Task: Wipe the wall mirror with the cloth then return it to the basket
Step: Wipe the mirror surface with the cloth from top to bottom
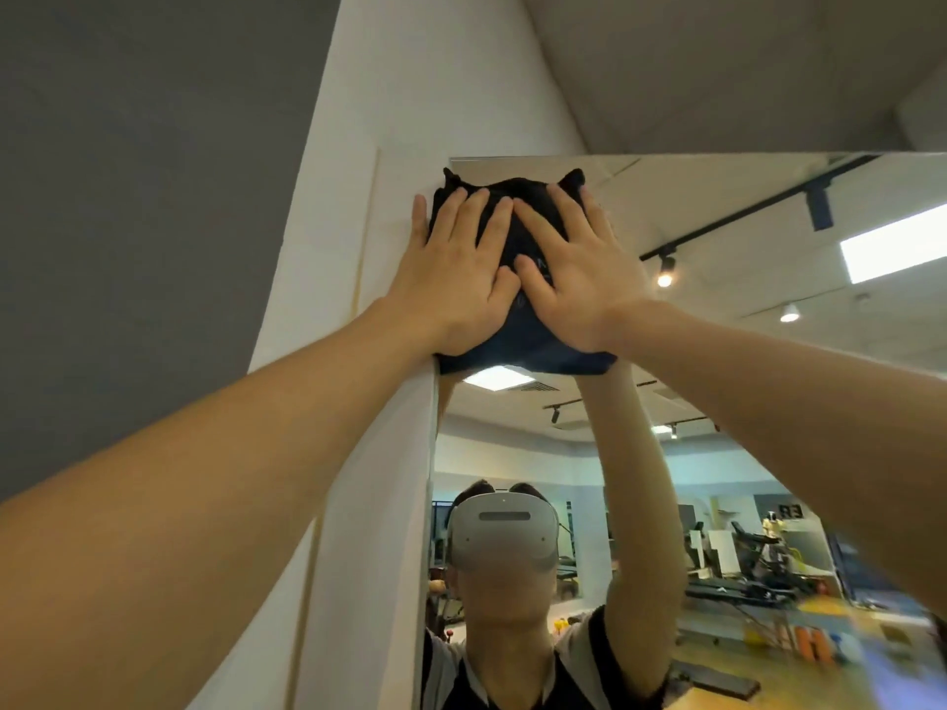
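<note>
A dark navy cloth point(517, 345) is pressed flat against the top left corner of the wall mirror point(717, 325). My left hand point(456, 274) lies palm-down on the cloth's left half, its outer finger reaching onto the white wall. Beside it, my right hand point(579, 274) presses the cloth's right half, fingers spread, thumbs nearly touching. Both arms reach up overhead. The basket is not in view.
A white wall panel point(389, 453) borders the mirror's left edge, with a grey wall point(128, 222) further left. The mirror reflects a person wearing a headset, ceiling track lights, and gym equipment on a yellow floor.
</note>
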The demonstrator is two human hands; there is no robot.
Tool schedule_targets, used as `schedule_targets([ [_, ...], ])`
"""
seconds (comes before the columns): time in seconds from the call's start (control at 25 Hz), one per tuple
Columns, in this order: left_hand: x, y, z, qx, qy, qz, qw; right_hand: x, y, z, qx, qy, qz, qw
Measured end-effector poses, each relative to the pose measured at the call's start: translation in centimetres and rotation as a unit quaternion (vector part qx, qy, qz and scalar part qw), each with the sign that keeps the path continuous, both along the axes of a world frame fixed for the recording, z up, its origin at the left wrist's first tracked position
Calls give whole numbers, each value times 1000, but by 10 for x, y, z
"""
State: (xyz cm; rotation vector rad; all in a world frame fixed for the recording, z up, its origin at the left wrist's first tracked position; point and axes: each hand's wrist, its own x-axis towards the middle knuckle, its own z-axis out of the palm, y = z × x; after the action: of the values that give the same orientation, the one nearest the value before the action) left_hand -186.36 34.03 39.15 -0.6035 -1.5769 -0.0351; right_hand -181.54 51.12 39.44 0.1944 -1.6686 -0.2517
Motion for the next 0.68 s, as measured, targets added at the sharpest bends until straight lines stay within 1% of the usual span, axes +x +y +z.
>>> schedule_targets([
  [0.24, 1, 3, 61, 17, 16, -1, 1000, 2, 0, 65, -5, -7, 0, 1000],
  [0.36, 4, 6, 83, 29, 17, 3, 999, 4, 0, 87, -3, -1, 2, 1000],
  [0.48, 5, 7, 92, 29, 26, 3, 999, 5, 0, 93, 7, 9, 13, 1000],
  [0.68, 7, 15, 90, 39, 29, 30, 998, 6, 4, 94, 10, 7, 16, 1000],
])
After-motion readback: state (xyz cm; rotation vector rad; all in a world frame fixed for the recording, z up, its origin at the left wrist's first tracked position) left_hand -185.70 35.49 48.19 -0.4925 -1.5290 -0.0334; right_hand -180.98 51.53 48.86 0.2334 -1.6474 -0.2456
